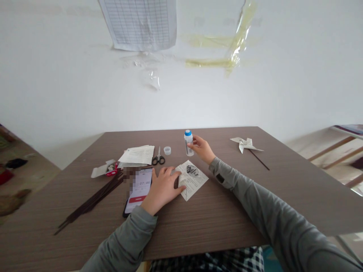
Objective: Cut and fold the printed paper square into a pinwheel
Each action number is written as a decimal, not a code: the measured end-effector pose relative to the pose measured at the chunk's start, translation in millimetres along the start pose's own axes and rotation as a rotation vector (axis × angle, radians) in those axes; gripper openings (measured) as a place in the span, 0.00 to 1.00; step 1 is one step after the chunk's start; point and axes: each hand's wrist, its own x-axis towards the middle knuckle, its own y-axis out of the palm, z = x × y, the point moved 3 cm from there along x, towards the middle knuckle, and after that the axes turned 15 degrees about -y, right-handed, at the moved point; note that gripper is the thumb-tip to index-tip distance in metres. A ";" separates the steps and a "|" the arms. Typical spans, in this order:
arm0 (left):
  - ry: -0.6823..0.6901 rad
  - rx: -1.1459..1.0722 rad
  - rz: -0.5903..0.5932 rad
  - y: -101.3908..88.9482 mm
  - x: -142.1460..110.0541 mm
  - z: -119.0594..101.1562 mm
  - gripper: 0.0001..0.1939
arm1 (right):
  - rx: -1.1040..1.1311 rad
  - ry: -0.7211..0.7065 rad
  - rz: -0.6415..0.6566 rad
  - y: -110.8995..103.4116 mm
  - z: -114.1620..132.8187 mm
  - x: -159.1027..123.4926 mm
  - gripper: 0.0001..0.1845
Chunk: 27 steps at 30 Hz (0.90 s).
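Note:
My right hand point(202, 150) is closed around the side of a small white glue bottle point(189, 147) with a blue top. The bottle is upright at the far middle of the table, its base at or close to the surface. My left hand point(164, 187) lies with spread fingers, thumb and fingertips touching the left part of a printed square of paper point(195, 179). A dark round picture is printed on that paper, and its left corner is partly hidden by my fingers. Beyond my hands sits a translucent cap point(167, 150), beside black-handled scissors point(158, 159).
A phone point(140, 189) showing a timer lies left of my left hand. Farther left are dark thin sticks point(90, 198), a small open red-and-white box point(111, 168) and stacked paper sheets point(137, 155). A paper pinwheel point(246, 144) on a stick lies at the right. A white wall stands behind the table point(283, 204).

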 end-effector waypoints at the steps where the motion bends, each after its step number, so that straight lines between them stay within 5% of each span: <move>1: 0.000 -0.002 -0.002 0.4 -0.4 -0.7 0.28 | -0.003 -0.011 0.003 -7.6 4.4 -7.1 0.32; 5: -0.003 -0.001 -0.004 1.8 -2.2 -3.1 0.27 | -0.034 -0.044 -0.017 -34.4 22.5 -37.1 0.44; 10: -0.007 0.000 -0.004 0.2 -4.4 -5.8 0.27 | -0.053 -0.087 -0.005 -49.3 41.8 -64.1 0.23; 16: -0.014 -0.004 -0.022 0.0 -5.8 -8.8 0.26 | -0.070 -0.053 0.011 -53.5 49.1 -71.7 0.19; 23: 0.007 0.005 -0.030 3.7 -6.4 -10.1 0.26 | 0.238 0.116 -0.010 -43.9 46.6 -77.7 0.39; 27: -0.001 0.007 -0.031 4.0 -6.8 -9.9 0.27 | 0.242 0.137 -0.034 -41.0 45.9 -80.2 0.36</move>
